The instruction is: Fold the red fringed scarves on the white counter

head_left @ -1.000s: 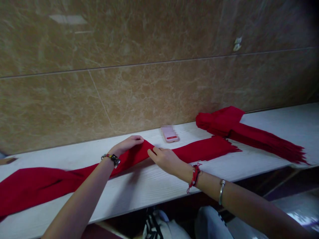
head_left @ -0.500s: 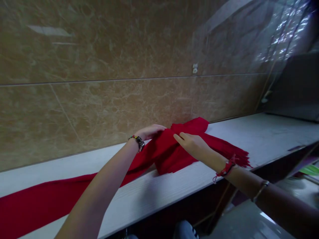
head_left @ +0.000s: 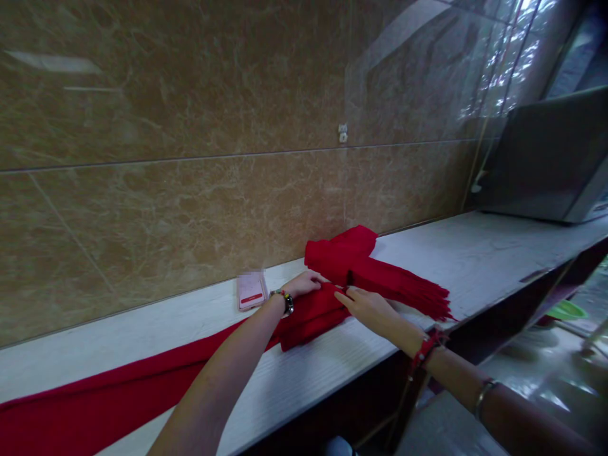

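A long red scarf (head_left: 118, 389) runs across the white counter from the lower left, bunched into a folded part (head_left: 313, 320) under my hands. My left hand (head_left: 306, 284) grips the far edge of those folds, its fingers curled over the cloth. On the right side of the same folds, my right hand (head_left: 373, 310) pinches the fabric; its fingertips are partly hidden. Just beyond both hands lies more folded red cloth (head_left: 332, 259), with a fringed end (head_left: 430, 297) pointing right toward the counter's front edge.
A phone (head_left: 251, 291) lies by the wall behind my left wrist. The white counter (head_left: 475, 253) runs along a brown tiled wall (head_left: 213, 209). A large dark box-like appliance (head_left: 536, 164) stands at the right end. A green basin (head_left: 565, 310) sits low on the right.
My hands have drawn the folded scarf part toward me, separating it from the fringed piece behind. The view has shifted right, and the phone behind my left wrist has come into sight.
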Demonstrator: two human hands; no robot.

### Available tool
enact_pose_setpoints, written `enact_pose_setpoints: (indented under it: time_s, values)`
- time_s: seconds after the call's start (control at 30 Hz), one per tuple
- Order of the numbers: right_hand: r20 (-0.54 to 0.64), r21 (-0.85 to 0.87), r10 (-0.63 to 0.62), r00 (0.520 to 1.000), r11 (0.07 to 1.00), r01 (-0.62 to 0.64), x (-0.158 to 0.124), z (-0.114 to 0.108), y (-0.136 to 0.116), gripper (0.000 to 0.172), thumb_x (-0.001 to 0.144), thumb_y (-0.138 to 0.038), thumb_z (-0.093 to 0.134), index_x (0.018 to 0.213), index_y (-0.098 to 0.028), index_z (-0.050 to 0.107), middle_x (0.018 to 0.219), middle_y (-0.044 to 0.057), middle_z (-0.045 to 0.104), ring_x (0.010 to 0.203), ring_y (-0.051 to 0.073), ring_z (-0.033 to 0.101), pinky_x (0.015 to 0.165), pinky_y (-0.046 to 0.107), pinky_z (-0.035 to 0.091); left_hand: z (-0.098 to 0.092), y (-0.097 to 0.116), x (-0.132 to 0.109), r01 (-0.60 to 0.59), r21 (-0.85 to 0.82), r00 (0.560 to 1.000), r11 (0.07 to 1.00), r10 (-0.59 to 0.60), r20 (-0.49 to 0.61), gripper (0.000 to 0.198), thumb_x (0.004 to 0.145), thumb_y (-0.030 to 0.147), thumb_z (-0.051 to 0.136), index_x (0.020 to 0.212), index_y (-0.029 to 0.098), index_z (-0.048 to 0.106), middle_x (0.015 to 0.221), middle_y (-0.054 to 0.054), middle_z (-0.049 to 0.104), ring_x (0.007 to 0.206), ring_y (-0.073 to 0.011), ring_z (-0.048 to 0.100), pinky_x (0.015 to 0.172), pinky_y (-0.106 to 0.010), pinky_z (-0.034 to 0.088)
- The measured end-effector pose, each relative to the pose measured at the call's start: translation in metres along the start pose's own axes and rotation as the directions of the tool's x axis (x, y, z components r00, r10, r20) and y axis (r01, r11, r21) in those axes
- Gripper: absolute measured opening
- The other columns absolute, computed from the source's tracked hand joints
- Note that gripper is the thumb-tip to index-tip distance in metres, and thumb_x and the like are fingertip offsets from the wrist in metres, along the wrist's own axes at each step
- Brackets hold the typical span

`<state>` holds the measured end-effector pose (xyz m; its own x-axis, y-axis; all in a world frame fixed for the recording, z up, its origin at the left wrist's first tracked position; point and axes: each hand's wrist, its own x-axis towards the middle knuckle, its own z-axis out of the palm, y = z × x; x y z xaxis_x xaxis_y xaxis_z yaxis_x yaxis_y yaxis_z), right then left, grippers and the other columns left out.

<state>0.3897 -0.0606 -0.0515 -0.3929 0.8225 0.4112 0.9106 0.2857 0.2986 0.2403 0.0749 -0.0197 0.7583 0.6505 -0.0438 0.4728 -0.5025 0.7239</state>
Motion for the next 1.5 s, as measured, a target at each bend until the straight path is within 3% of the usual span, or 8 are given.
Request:
enact_pose_setpoints:
  time_s: [0.17, 0.33, 0.47, 0.7, 0.9, 1.1, 1.33, 1.5]
  values:
    - [0.055, 0.284, 0.254, 0.966, 0.923, -0.259, 0.006, -0.003, -0.001, 0.039, 0.081, -0.017, 0.044, 0.12, -0.015, 0.043, 0.099, 0.009, 0.061, 0.087, 0.018, 0.057, 0.074, 0.027, 0.043, -0.007, 0.009, -0.002, -0.012, 0.087, 0.996, 0.996, 0.019, -0.083, 0.028, 0.075, 0.013, 0.045, 0.1, 0.01, 0.059, 0.097, -0.007, 0.063, 0.086, -0.0139, 0.056, 0.081, -0.026, 0.041]
    - [0.11, 0.307, 0.269, 0.957, 0.906, -0.29, 0.009, -0.01, -0.002, 0.045, 0.076, -0.01, 0.047, 0.121, -0.015, 0.043, 0.104, 0.009, 0.059, 0.089, 0.017, 0.057, 0.077, 0.026, 0.041, -0.009, 0.018, -0.038, -0.035, 0.247, 0.979, 0.968, 0.083, -0.187, 0.041, 0.078, 0.03, 0.049, 0.116, 0.015, 0.046, 0.117, -0.011, 0.05, 0.102, -0.0193, 0.048, 0.089, -0.032, 0.036]
    - [0.096, 0.16, 0.212, 0.972, 0.961, -0.226, 0.004, -0.008, -0.007, 0.044, 0.078, -0.008, 0.043, 0.121, -0.015, 0.042, 0.102, 0.011, 0.058, 0.087, 0.018, 0.056, 0.07, 0.025, 0.043, 0.0, 0.008, -0.106, -0.047, 0.683, 0.974, 0.729, 0.185, -0.131, 0.051, 0.072, 0.039, 0.056, 0.118, 0.021, 0.045, 0.117, -0.01, 0.045, 0.104, -0.0239, 0.046, 0.089, -0.037, 0.037]
    - [0.006, 0.014, -0.074, 0.997, 0.997, 0.074, 0.007, -0.004, -0.004, 0.029, 0.081, -0.007, 0.042, 0.107, -0.015, 0.053, 0.1, 0.011, 0.055, 0.086, 0.018, 0.052, 0.069, 0.028, 0.044, 0.003, -0.029, -0.183, 0.211, 0.83, 0.976, 0.516, -0.064, -0.208, 0.052, 0.074, 0.012, 0.045, 0.125, 0.019, 0.038, 0.12, -0.013, 0.046, 0.105, -0.0243, 0.049, 0.085, -0.036, 0.04]
    - [-0.013, 0.056, -0.147, 0.989, 0.987, 0.147, 0.012, 0.001, 0.004, 0.022, 0.083, -0.009, 0.042, 0.099, -0.012, 0.057, 0.089, 0.008, 0.058, 0.082, 0.015, 0.053, 0.072, 0.026, 0.043, 0.015, -0.037, -0.188, 0.256, 0.816, 0.961, 0.518, -0.046, -0.272, 0.042, 0.082, 0.028, 0.041, 0.122, 0.017, 0.042, 0.115, -0.013, 0.051, 0.101, -0.0249, 0.051, 0.082, -0.037, 0.042]
    - [0.003, 0.094, -0.104, 0.995, 0.99, 0.103, 0.02, 0.007, 0.014, 0.024, 0.085, -0.008, 0.037, 0.095, -0.011, 0.059, 0.095, 0.009, 0.059, 0.09, 0.016, 0.051, 0.077, 0.026, 0.043, 0.013, -0.045, -0.184, 0.259, 0.862, 0.955, 0.436, 0.02, -0.296, 0.056, 0.075, -0.001, 0.032, 0.126, 0.022, 0.037, 0.12, -0.01, 0.048, 0.101, -0.021, 0.05, 0.084, -0.034, 0.041]
    - [-0.051, 0.09, -0.169, 0.984, 0.981, 0.173, 0.025, -0.004, 0.002, 0.028, 0.08, -0.008, 0.045, 0.105, -0.012, 0.055, 0.095, 0.009, 0.056, 0.085, 0.017, 0.05, 0.078, 0.03, 0.042, 0.026, -0.038, -0.168, 0.309, 0.808, 0.925, 0.502, 0.038, -0.378, 0.05, 0.077, 0.014, 0.042, 0.126, 0.018, 0.035, 0.122, -0.014, 0.044, 0.102, -0.0255, 0.049, 0.081, -0.037, 0.043]
    - [-0.056, 0.111, -0.277, 0.959, 0.953, 0.282, 0.031, -0.008, -0.01, 0.02, 0.082, -0.01, 0.044, 0.096, -0.014, 0.058, 0.084, 0.007, 0.058, 0.082, 0.017, 0.052, 0.075, 0.031, 0.041, 0.033, -0.032, -0.156, 0.291, 0.839, 0.926, 0.46, 0.084, -0.368, 0.047, 0.078, 0.003, 0.035, 0.122, 0.019, 0.039, 0.117, -0.013, 0.048, 0.101, -0.0231, 0.051, 0.081, -0.035, 0.042]
